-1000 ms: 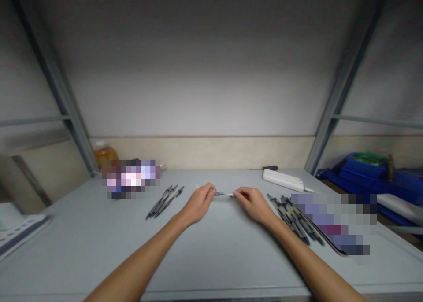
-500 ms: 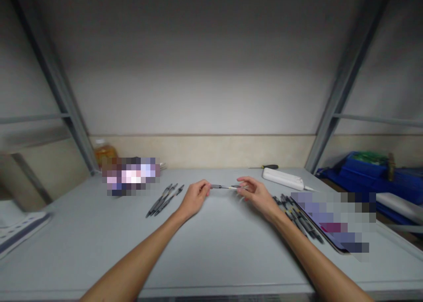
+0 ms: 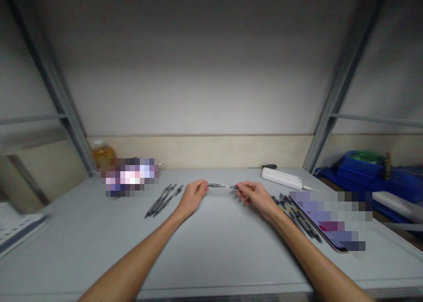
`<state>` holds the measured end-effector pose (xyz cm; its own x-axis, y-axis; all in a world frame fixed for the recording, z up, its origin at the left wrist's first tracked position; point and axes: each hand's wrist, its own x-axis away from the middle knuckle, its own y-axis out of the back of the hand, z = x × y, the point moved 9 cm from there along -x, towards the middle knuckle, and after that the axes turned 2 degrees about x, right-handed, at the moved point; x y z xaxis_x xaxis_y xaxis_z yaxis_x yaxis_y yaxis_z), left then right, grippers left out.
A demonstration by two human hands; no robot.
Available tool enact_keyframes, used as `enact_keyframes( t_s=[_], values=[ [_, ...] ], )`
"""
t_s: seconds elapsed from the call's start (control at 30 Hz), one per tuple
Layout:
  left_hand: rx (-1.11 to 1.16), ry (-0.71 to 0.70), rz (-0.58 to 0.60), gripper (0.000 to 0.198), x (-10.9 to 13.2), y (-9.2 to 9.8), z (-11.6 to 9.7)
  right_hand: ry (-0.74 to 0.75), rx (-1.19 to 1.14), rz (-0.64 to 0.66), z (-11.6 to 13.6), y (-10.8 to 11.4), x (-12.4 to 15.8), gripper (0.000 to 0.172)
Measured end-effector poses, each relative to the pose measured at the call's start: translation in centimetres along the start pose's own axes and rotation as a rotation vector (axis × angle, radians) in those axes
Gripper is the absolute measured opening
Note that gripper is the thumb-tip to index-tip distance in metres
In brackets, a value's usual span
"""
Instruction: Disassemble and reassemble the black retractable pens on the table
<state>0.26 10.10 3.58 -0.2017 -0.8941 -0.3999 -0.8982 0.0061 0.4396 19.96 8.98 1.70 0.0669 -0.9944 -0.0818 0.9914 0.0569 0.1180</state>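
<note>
- The left hand [image 3: 193, 196] is out over the middle of the grey worktop [image 3: 211, 249], and its grip is pinched shut on the left end of a slim dark pen [image 3: 223, 186].
- The right hand [image 3: 256, 195] pinches the right end of the same pen between thumb and fingertips, the other fingers loosely curled.
- The pen lies nearly level between the two hands, held just above the worktop, toward the far half of it. Whether it is one piece or two pushed together is too small to tell.
- To the left of the left hand, a small bunch of dark pens [image 3: 163, 200] lies on the worktop, well apart from the hand and slanting toward the near left.
- To the right of the right hand, close to the wrist, lies a larger heap of dark pens [image 3: 297, 215], partly covered by a blurred patch.
- At the far right of the worktop sits a long white device [image 3: 280, 178], and behind it a screwdriver [image 3: 264, 166] with a black handle.
- At the far left corner stands a bottle of amber liquid [image 3: 102, 153].
- Beyond the right edge are blue crates [image 3: 363, 172].
</note>
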Motion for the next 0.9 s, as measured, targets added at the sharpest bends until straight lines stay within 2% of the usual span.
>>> enact_keyframes(
  t_s=[0.13, 0.3, 0.43, 0.73, 0.9],
  values=[
    [0.017, 0.042, 0.003, 0.046, 0.0, -0.1, 0.5, 0.064, -0.049, -0.022, 0.5, 0.2, -0.1, 0.033],
    [0.105, 0.171, -0.026, 0.051, -0.2, 0.0, 2.0, 0.146, -0.089, -0.093, 1.3, 1.1, -0.1, 0.034],
    [0.192, 0.243, -0.034, 0.052, -0.2, 0.0, 2.7, 0.151, -0.14, -0.148, 1.3, 1.9, -0.1, 0.037],
    [0.246, 0.215, -0.071, 0.05, -0.4, 0.6, 2.3, 0.086, -0.336, -0.321, 0.1, 4.2, -0.4, 0.032],
    [0.265, 0.236, -0.102, 0.05, -0.3, 1.0, 2.1, 0.094, -0.319, -0.335, 0.3, 4.6, -0.4, 0.029]
  ],
)
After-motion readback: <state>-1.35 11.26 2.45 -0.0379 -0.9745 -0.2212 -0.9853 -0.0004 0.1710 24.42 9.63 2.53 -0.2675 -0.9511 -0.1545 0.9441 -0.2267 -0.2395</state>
